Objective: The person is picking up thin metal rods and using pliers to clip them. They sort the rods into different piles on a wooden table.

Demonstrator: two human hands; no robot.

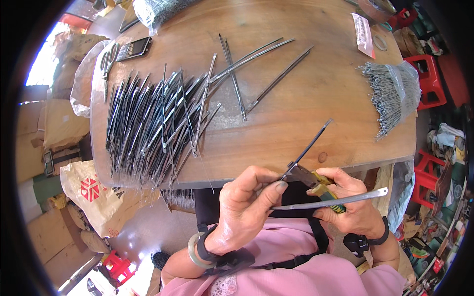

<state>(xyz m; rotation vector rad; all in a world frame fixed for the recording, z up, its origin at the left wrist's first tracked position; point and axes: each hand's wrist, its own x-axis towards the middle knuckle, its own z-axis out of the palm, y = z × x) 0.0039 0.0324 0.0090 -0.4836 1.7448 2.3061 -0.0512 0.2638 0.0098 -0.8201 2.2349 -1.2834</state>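
Above my lap, at the table's front edge, my left hand [247,200] pinches a jointed metal rib between thumb and fingers. The rib's dark arm [314,139] points up and away to the right, while its pale grey arm [335,201] runs right, in front of my right hand. My right hand [350,197] is wrapped round pliers [323,190] with yellow and green handles. The pliers' jaws meet the rib beside my left fingertips; whether they are closed on it is too small to tell. Left of my hands lies a large pile of similar ribs [148,126].
Several loose ribs [279,79] lie mid-table. A wrapped bundle of thin wires [392,96] sits at right. Scissors [107,61] and a phone [134,49] lie far left, near a plastic bag [163,12]. Red stools [425,81] stand right; a paper bag [101,202] stands left.
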